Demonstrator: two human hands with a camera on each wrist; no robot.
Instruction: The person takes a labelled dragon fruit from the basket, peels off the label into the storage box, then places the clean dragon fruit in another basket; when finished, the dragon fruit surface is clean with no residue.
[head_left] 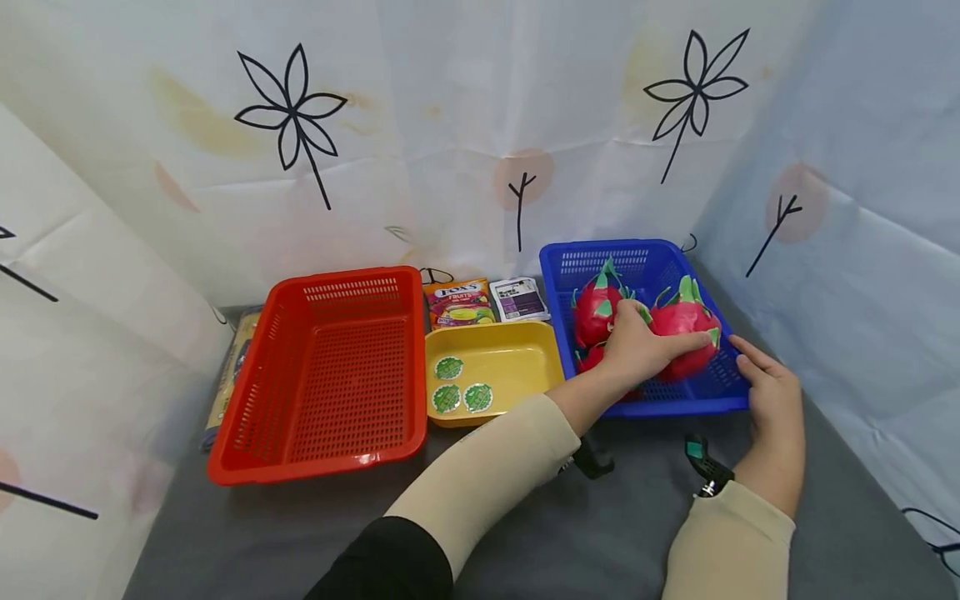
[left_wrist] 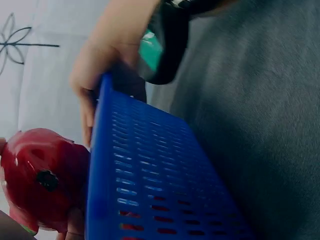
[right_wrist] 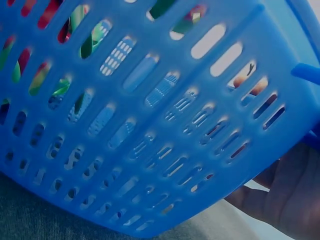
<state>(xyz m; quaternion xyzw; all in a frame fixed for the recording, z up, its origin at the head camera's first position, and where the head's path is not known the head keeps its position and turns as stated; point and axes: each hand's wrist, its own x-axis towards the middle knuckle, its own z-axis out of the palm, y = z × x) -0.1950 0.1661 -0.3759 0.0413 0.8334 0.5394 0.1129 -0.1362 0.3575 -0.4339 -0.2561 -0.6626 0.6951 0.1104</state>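
Note:
In the head view, my left hand (head_left: pixel 637 346) grips a red dragon fruit (head_left: pixel 688 318) with green tips, thumb across its near side. This fruit is at the right part of the blue basket (head_left: pixel 637 410), about rim height. Another dragon fruit (head_left: pixel 595 310) lies to its left, with more red showing below it, partly hidden by my forearm. My right hand (head_left: pixel 776 404) holds the basket's near right corner. In the left wrist view, the gripped dragon fruit (left_wrist: pixel 45 175) shows beside the basket wall (left_wrist: pixel 155 160). The right wrist view shows the slotted wall (right_wrist: pixel 150 125) close up.
A red basket (head_left: pixel 258 375) stands at the left. Between the baskets is a yellow tray (head_left: pixel 517 350) bearing three green round stickers (head_left: pixel 477 397). Behind it lie a candy bag (head_left: pixel 460 303) and a white-and-dark packet (head_left: pixel 519 299). Another packet (head_left: pixel 232 375) is partly hidden by the red basket.

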